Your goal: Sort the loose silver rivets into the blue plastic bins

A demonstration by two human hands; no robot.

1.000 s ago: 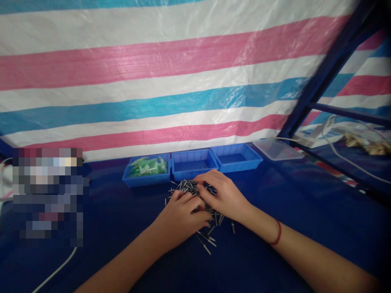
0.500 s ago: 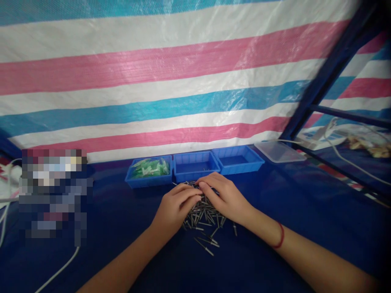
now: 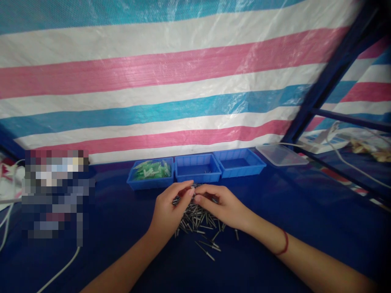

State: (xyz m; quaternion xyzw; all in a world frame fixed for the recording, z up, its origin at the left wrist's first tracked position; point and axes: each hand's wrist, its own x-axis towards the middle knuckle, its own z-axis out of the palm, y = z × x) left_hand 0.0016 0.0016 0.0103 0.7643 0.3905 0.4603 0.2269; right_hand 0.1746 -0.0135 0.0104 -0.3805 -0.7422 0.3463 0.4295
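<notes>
A heap of metal pop rivets point(image 3: 197, 217) lies on the dark blue tabletop, with several loose ones at its near edge. Over the left side of the heap, my left hand point(image 3: 171, 205) is closed, its thumb near its curled forefinger. My right hand point(image 3: 224, 203) comes in from the other side with fingers curled and thumb tip close to the forefinger. The fingertips of both hands almost meet above the rivets. Whatever sits between them is too small and hidden to make out. A red band point(image 3: 284, 242) circles my right wrist.
Behind the heap stand three blue bins in a row: one with green-and-clear plastic pieces point(image 3: 151, 169), a middle bin point(image 3: 198, 178) with a few small bits, and a right bin point(image 3: 241, 173). A clear lid point(image 3: 282, 155) lies farther right. White cable point(image 3: 59, 270) runs at left.
Both hands have drawn slightly nearer the front of the heap, and their fingertips have come together at its middle. The view has tilted slightly. The bins and loose rivets have stayed put.
</notes>
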